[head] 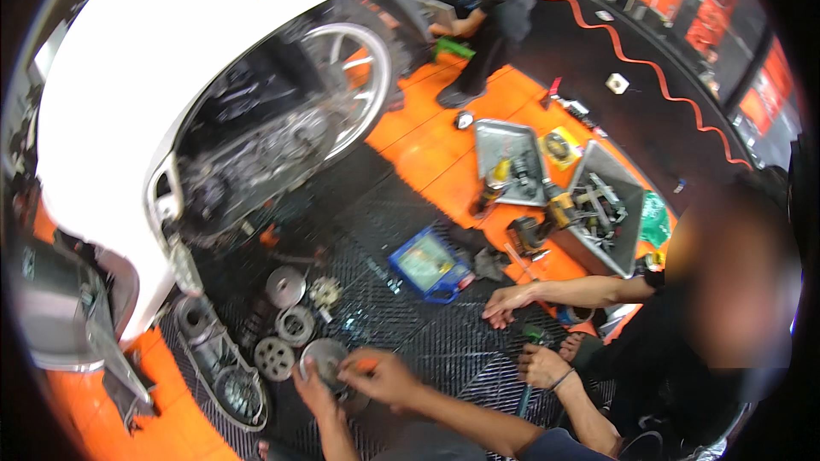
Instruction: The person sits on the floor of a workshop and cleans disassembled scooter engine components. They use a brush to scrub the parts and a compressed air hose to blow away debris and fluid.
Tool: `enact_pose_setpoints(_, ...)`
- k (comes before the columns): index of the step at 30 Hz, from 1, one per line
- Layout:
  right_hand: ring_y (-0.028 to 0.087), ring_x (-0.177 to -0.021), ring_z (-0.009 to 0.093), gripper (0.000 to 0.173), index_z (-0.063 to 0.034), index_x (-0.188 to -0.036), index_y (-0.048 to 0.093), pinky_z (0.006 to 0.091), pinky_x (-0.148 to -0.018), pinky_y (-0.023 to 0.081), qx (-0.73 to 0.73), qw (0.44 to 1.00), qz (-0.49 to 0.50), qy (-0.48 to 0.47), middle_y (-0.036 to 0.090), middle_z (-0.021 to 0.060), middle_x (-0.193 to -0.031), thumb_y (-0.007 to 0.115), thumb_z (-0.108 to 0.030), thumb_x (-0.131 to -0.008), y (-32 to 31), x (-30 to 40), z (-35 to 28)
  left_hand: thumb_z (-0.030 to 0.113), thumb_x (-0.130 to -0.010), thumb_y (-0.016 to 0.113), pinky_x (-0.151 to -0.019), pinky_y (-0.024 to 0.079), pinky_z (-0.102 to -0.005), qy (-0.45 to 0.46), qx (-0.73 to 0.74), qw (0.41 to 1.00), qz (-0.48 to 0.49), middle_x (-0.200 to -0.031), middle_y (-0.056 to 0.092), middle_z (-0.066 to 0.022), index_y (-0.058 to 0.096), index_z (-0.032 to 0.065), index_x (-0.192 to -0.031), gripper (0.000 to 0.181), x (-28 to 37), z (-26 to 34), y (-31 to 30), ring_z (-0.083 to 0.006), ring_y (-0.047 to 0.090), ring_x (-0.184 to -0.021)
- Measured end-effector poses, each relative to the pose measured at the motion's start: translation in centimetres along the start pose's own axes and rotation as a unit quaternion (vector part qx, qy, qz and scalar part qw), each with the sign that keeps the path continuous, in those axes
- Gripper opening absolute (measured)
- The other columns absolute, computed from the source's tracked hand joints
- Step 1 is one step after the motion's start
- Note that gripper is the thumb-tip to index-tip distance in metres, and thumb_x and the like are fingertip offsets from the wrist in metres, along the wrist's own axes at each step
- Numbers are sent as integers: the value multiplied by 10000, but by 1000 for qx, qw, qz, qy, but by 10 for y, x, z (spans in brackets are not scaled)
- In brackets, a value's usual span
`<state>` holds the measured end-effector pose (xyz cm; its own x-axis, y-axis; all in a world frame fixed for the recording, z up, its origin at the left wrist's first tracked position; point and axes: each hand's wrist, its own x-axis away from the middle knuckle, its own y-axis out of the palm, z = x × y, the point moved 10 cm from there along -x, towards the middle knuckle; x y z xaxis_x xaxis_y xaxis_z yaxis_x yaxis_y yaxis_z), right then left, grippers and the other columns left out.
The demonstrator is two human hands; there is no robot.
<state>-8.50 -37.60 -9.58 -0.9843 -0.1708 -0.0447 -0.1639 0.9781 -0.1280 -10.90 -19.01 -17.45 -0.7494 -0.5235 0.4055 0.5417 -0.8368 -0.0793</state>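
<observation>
In my left hand [316, 390], at the lower middle of the view, is a round metal pulley disc [323, 357], held by its left edge. My right hand [381, 376] is bent over the disc's right side, its fingers around a small orange item [364, 365] that is too blurred to name. On the ribbed black mat beyond lie a flat metal disc [286, 287], a metal ring [295, 325], a disc with holes [275, 358] and a pale finned fan wheel [325, 292]. Left of them rests a long scooter transmission cover [221, 368].
A white scooter [128, 77] with exposed engine [269, 160] stands upper left. A blue jug [430, 264], metal tray [506, 141], cordless drill [528, 235] and tool bin [608, 205] lie rightward. One co-worker's hand [541, 366] holds a green tool [533, 333]; another person [500, 13] stands behind.
</observation>
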Motion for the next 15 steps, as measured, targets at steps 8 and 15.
enact_pose_setpoints(8,615,-1190,312,243,-40,-1067,694,420,-995,500,56,962,-214,-161,681,108,-1186,706,-19,-826,9,2,-3,238,-1001,635,-726,505,-335,65,-105,991,-49,-900,624,-104,561,-41,-1041,292,-4,16,11,-189,594,-810)
enact_pose_setpoints(15,663,-1026,175,183,-31,-1058,715,322,-917,512,-220,962,-10,160,716,60,-1066,710,-162,-929,22,13,66,327,-935,711,-771,511,-391,140,-131,981,37,-951,706,-171,645,-89,-1069,442,-12,7,-12,-235,620,-818)
